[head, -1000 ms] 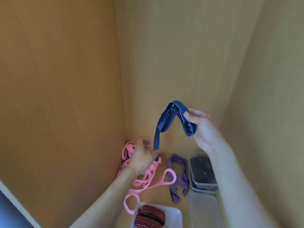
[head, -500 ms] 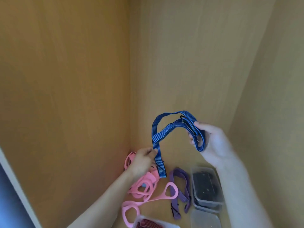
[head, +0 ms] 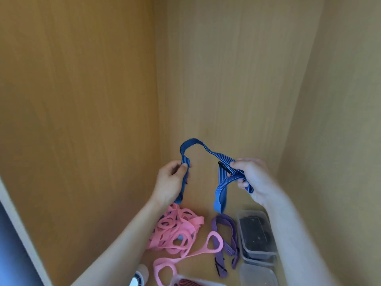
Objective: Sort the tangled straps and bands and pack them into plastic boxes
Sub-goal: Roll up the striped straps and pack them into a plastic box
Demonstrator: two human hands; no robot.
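1. Presently, head view: the blue striped strap [head: 208,150] is held up off the shelf floor and arches between both hands. The left hand [head: 170,182] pinches one run between thumb and fingers [head: 184,167], and the tail hangs past the palm. The right hand [head: 256,180] has its fingers [head: 237,163] curled round gathered folds beside a black buckle [head: 223,167]. A loose loop hangs beneath them.
2. Step, as judged: straightening this strap before folding. It is not yet packed.
3. Next move, as judged: even out the folds, gather them into a compact bundle and lower it to a box, keeping the hanging ends off the heap.
4. Surroundings: a heap of pink bands [head: 175,230] lies below the left fingers. Below the right fingers lies a purple strap [head: 224,223]. Just beyond it, a clear plastic box [head: 252,212] with dark contents sits on a second box.
5. Obstructions: the pink heap is tangled, and one pink loop lies against the purple strap. The wooden cabinet walls [head: 82,100] stand close on both sides.
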